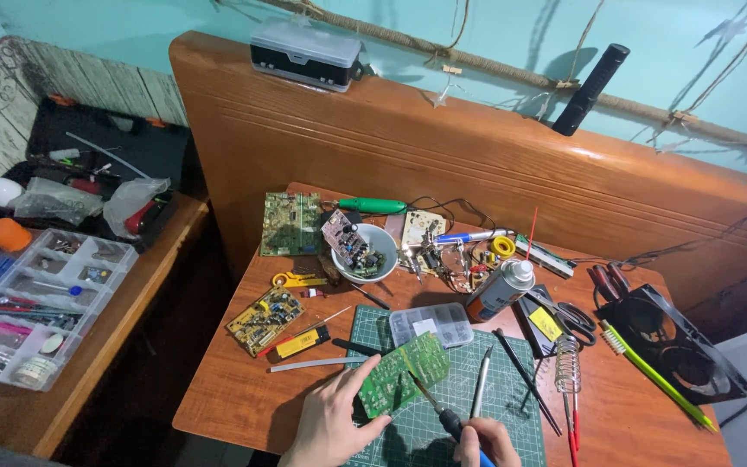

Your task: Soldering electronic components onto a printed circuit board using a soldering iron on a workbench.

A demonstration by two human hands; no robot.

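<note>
Green circuit board (403,374) lying tilted on the cutting mat (512,406) at lower centre, being pinched at its left edge by the left hand (332,425). Right hand (486,443) curling shut around a soldering iron (439,411), tip touching the board.

Wooden table (244,406): green cutting mat (512,406) beneath the fingers (365,374); beyond them, clear parts box (431,324), white bowl (365,251), spray can (501,290), scissors (568,316).

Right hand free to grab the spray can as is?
Probably not: the right hand is shut on a soldering iron. The spray can stands upright beyond the cutting mat, with nothing blocking the way to it.
</note>
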